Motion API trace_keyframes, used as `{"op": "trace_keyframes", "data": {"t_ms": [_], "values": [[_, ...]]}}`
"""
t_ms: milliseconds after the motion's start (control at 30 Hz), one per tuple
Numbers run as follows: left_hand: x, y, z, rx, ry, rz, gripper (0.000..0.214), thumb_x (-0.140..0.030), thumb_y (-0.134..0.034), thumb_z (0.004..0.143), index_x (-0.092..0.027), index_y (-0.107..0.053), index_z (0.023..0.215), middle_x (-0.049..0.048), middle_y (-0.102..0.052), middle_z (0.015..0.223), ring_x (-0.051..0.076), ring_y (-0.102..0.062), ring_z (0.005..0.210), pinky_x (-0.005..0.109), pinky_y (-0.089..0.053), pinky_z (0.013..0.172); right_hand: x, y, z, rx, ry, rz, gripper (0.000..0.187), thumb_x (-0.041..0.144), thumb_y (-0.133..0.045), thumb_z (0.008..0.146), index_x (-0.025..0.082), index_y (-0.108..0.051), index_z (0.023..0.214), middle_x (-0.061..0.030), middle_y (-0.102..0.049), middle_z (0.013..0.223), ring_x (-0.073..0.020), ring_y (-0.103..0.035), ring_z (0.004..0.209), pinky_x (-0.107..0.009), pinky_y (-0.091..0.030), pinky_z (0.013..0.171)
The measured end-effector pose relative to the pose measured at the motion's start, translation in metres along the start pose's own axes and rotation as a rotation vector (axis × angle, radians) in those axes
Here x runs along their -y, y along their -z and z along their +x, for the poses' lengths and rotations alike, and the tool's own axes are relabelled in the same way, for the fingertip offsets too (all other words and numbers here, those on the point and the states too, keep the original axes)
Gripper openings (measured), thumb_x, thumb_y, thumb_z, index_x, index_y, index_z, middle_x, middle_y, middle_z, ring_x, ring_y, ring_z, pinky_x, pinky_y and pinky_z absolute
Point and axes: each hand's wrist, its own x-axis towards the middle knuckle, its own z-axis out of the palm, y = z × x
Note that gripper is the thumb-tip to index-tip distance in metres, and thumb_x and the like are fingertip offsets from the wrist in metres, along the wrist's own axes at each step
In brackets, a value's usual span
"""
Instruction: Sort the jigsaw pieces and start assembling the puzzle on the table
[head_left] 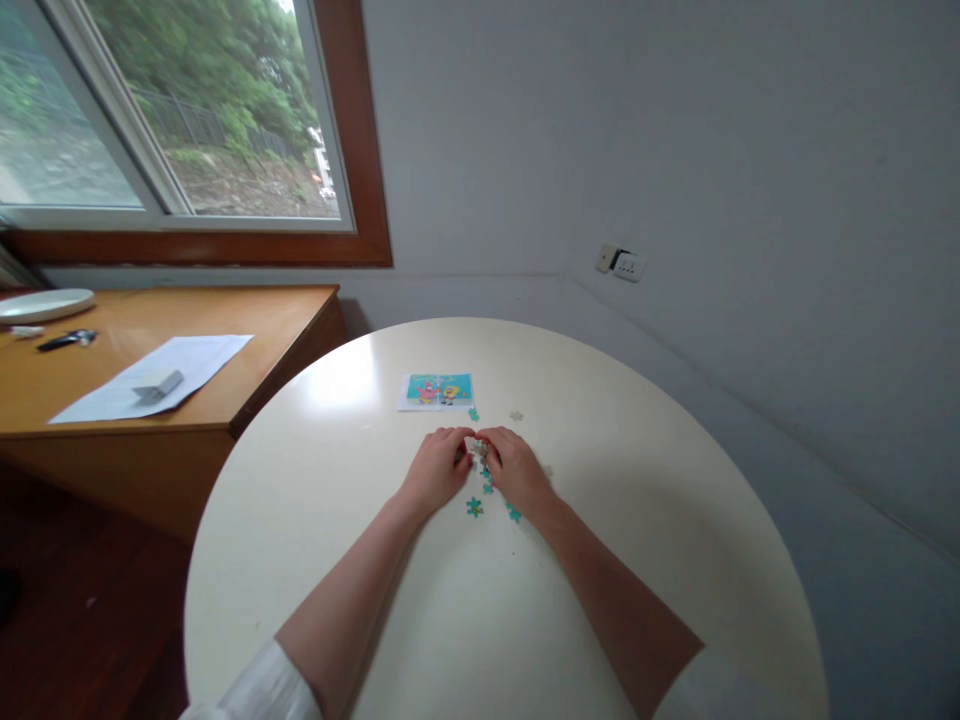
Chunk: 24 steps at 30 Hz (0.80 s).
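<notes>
My left hand (437,466) and my right hand (516,470) meet fingertip to fingertip at the middle of a round cream table (360,520). Both pinch small puzzle pieces (480,449) between them; the exact pieces are too small to make out. Loose teal puzzle pieces lie by my hands, one (474,507) near my left wrist and one (513,514) under my right wrist. A small picture card (437,390) with cartoon figures lies just beyond my hands. Two more pieces (515,415) lie near the card.
A wooden desk (225,400) stands left of the table under a window, with a sheet of paper (157,375), a grey object on it, a white plate (43,304) and a dark tool (66,340). A wall socket (621,263) sits on the right wall.
</notes>
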Motion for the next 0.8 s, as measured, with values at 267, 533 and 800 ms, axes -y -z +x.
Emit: {"op": "trace_keyframes", "data": {"t_ms": [267, 533, 800], "values": [[-0.002, -0.0001, 0.0014, -0.005, 0.01, 0.021, 0.016, -0.012, -0.049, 0.075, -0.017, -0.061, 0.084, 0.0061, -0.06, 0.079, 0.019, -0.052, 0.079, 0.033, -0.041, 0.074, -0.0007, 0.001, -0.0001, 0.049, 0.032, -0.02, 0.019, 0.008, -0.047, 0.077, 0.017, -0.059, 0.088, -0.0055, -0.065, 0.088, -0.0185, -0.056, 0.086, -0.031, -0.041, 0.079], [-0.0011, -0.0012, 0.0024, -0.005, 0.0, 0.016, 0.011, -0.015, -0.049, 0.077, -0.017, -0.059, 0.072, 0.0053, -0.058, 0.075, 0.018, -0.051, 0.076, 0.031, -0.04, 0.07, -0.0023, 0.0004, 0.0004, 0.05, 0.016, -0.016, 0.02, 0.009, -0.047, 0.08, 0.019, -0.06, 0.091, -0.0052, -0.065, 0.089, -0.0175, -0.057, 0.084, -0.03, -0.039, 0.077], [-0.0019, 0.0009, 0.0016, -0.004, -0.001, 0.009, 0.013, -0.01, -0.046, 0.074, -0.017, -0.056, 0.071, 0.0054, -0.058, 0.075, 0.018, -0.051, 0.074, 0.031, -0.04, 0.069, -0.0008, 0.0014, 0.0003, 0.033, 0.026, -0.01, 0.018, 0.012, -0.044, 0.084, 0.018, -0.06, 0.089, -0.0055, -0.065, 0.089, -0.0179, -0.057, 0.085, -0.03, -0.04, 0.077]]}}
